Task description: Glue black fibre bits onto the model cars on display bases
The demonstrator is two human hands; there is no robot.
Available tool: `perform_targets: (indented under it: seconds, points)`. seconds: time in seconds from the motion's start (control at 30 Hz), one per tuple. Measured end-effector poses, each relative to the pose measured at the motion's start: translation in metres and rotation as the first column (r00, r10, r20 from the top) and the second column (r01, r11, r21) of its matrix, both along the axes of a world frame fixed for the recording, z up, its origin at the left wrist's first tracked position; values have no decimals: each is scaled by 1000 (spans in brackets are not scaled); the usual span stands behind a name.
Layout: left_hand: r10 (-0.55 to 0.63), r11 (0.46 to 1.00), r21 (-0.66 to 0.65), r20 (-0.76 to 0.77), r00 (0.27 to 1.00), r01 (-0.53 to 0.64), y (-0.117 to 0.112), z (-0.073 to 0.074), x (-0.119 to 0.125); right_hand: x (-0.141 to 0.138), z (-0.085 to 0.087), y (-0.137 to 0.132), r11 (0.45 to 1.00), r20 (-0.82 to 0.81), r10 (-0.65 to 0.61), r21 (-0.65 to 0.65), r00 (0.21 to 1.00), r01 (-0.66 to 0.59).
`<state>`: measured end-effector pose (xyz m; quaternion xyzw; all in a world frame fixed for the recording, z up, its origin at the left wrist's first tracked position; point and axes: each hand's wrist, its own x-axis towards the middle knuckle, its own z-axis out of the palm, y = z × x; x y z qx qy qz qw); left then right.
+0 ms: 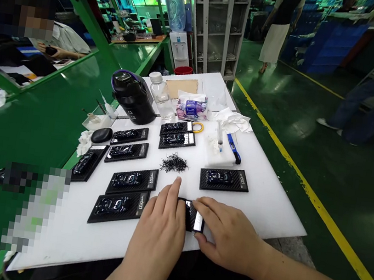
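Observation:
Both my hands rest on one black carbon-pattern plate (194,217) with a silver label, lying near the front edge of the white board (268,207). My left hand (160,233) lies flat over its left part, fingers stretched out, index finger pointing up the board. Closing on the plate's right end, my right hand (225,236) has its fingers bent around the edge. Just beyond my fingertips lies a small heap of thin black pins (174,163). Several similar plates carrying dark model cars (131,181) lie to the left, and one (224,180) lies to the right.
At the back of the board stand a black jug (132,96), a clear bottle (160,94), a tissue pack (191,107), a syringe (220,135) and a blue pen (233,147). A green bench lies left with a seated person; people stand on the green floor at right.

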<state>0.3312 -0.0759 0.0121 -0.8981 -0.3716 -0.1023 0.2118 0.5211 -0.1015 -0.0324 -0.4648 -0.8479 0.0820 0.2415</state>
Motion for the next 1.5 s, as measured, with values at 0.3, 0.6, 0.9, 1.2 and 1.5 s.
perform_targets:
  seconds: [0.3,0.6,0.9,1.2,1.5]
  points:
    - [101,970,-242,399,911,-2,21,9,-53,2,-3,1,997,-97,-51,54,994,57]
    - [558,824,-373,407,723,-426,2,5,-155,5,-3,-10,984,-57,-179,8,982,180]
    - [447,895,-301,583,678,-330,-24,-9,-184,-31,33,-4,979,-65,-147,134,987,154]
    - [413,908,-340,623,664,-246,-25,-36,-208,-128,47,42,996,6,73,-60,997,-72]
    - [451,885,-417,655,606,-207,-28,-49,-217,-143,35,53,994,93,-6,-112,996,16]
